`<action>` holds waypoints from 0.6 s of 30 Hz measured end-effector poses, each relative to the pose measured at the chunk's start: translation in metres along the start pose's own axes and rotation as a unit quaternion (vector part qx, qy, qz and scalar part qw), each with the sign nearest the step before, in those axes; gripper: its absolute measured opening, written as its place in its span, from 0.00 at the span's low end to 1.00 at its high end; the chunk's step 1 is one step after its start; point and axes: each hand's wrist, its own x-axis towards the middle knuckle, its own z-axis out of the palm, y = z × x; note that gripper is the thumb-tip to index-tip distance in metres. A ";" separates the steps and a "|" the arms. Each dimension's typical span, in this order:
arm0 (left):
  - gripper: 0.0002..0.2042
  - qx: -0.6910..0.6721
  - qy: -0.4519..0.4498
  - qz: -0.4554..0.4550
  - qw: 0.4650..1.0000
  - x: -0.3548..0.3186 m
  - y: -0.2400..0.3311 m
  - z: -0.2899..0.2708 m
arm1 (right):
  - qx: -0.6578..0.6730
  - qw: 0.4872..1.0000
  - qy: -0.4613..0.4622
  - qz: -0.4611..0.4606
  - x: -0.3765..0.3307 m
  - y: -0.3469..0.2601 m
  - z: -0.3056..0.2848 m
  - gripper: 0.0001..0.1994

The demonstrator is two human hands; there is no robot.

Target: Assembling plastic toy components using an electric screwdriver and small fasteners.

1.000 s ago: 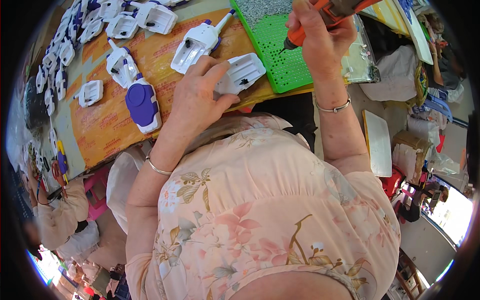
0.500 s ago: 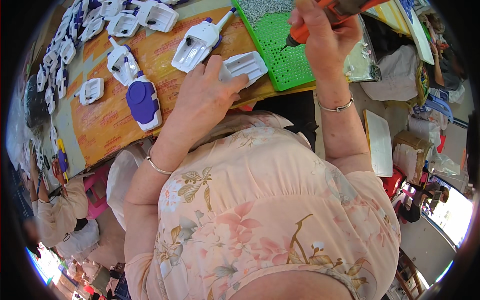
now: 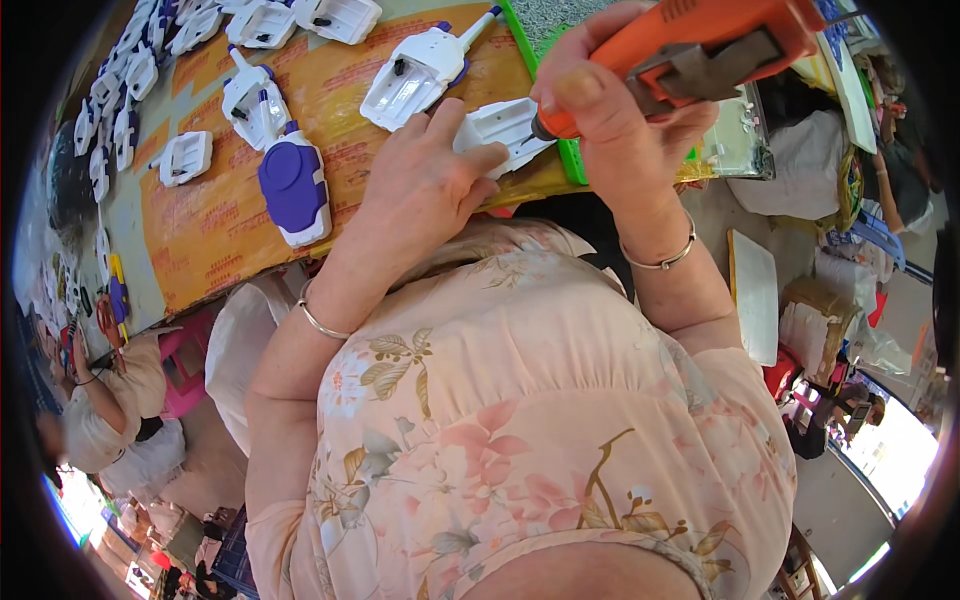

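Note:
My left hand (image 3: 425,175) is closed on a white plastic housing (image 3: 503,122) that lies open side up at the table's near edge. In my right hand (image 3: 630,125) is an orange electric screwdriver (image 3: 710,45), its dark nose pointing down and left. The thin bit reaches over the right part of the housing; whether it touches a screw is too small to tell. Just beyond my left fingers lies a larger white toy-like shell (image 3: 415,85) with a stubby purple-tipped antenna. My right hand partly hides a green perforated tray (image 3: 573,162) of small metal screws.
Left of my hands lie a purple-and-white assembled piece (image 3: 294,190), an open shell (image 3: 255,110) and a small white cover (image 3: 186,158). Several more shells crowd the far left. Orange-brown tape covers the table (image 3: 220,250). Another person (image 3: 110,400) works at lower left.
My right hand has brought the screwdriver from above the green tray left and down to the white housing. My left hand keeps its hold. The view has shifted slightly.

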 end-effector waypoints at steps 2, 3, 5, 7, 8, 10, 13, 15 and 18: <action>0.13 -0.003 -0.006 0.000 1.000 0.000 0.000 0.001 | -0.039 0.998 -0.036 -0.016 0.000 0.008 -0.001 0.21; 0.13 -0.003 -0.005 -0.002 1.000 0.000 0.000 0.001 | -0.039 0.998 -0.039 -0.015 0.002 0.018 -0.003 0.21; 0.14 0.005 0.005 0.012 1.000 0.001 0.002 0.001 | 0.145 0.979 -0.090 -0.111 0.009 0.040 -0.007 0.12; 0.14 0.005 0.004 0.009 1.000 0.001 0.001 0.001 | 0.135 0.980 -0.102 -0.102 0.011 0.047 -0.010 0.13; 0.14 0.005 0.002 0.008 1.000 0.001 0.001 0.001 | 0.125 0.982 -0.111 -0.093 0.011 0.048 -0.011 0.14; 0.14 0.004 0.000 0.006 1.000 0.001 0.000 0.001 | 0.122 0.981 -0.104 -0.105 0.009 0.043 -0.006 0.14; 0.14 0.005 0.001 0.007 1.000 0.001 0.001 0.002 | 0.086 0.982 -0.101 -0.137 0.007 0.041 -0.003 0.13; 0.13 0.006 0.003 0.009 1.000 0.002 0.001 0.002 | 0.053 0.981 -0.105 -0.155 0.005 0.041 -0.002 0.14; 0.13 0.013 0.008 0.013 1.000 0.002 0.002 0.004 | 0.081 0.980 -0.116 -0.140 0.002 0.043 0.000 0.11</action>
